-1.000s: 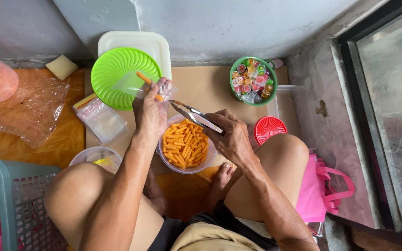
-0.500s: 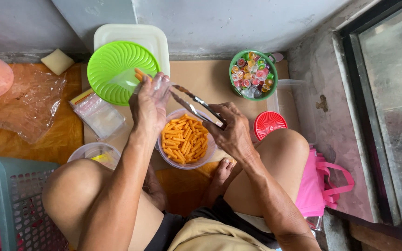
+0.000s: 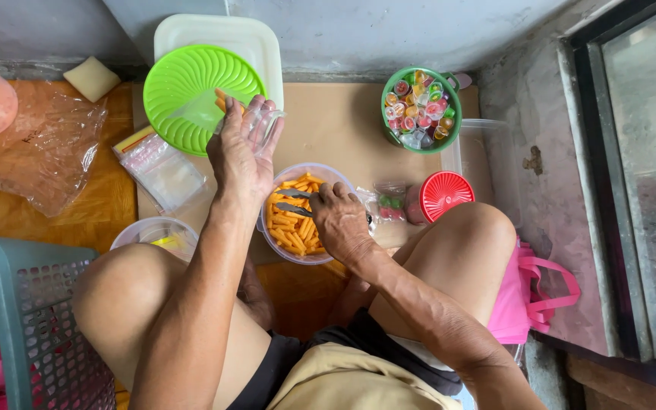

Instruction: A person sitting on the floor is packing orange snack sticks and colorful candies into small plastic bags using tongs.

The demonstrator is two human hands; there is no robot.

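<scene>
Tongs [image 3: 295, 206] in my right hand [image 3: 341, 222] have dropped from mid-air into the bowl of orange sticks [image 3: 301, 216] between my knees; my left hand [image 3: 241, 148] holds a small clear bag [image 3: 263, 121] open above, awaiting more.

Your left hand [image 3: 241, 152] held up a small clear plastic bag [image 3: 256, 121] with an orange stick inside, in front of the green lid [image 3: 191, 91]. A stack of small clear zip bags [image 3: 162, 171] lay flat just left of your forearm. A large crumpled clear plastic sheet [image 3: 36, 156] lay farther left. 1 small bag with green sweets [image 3: 389, 203] sat beside the red lid [image 3: 447, 193].
</scene>
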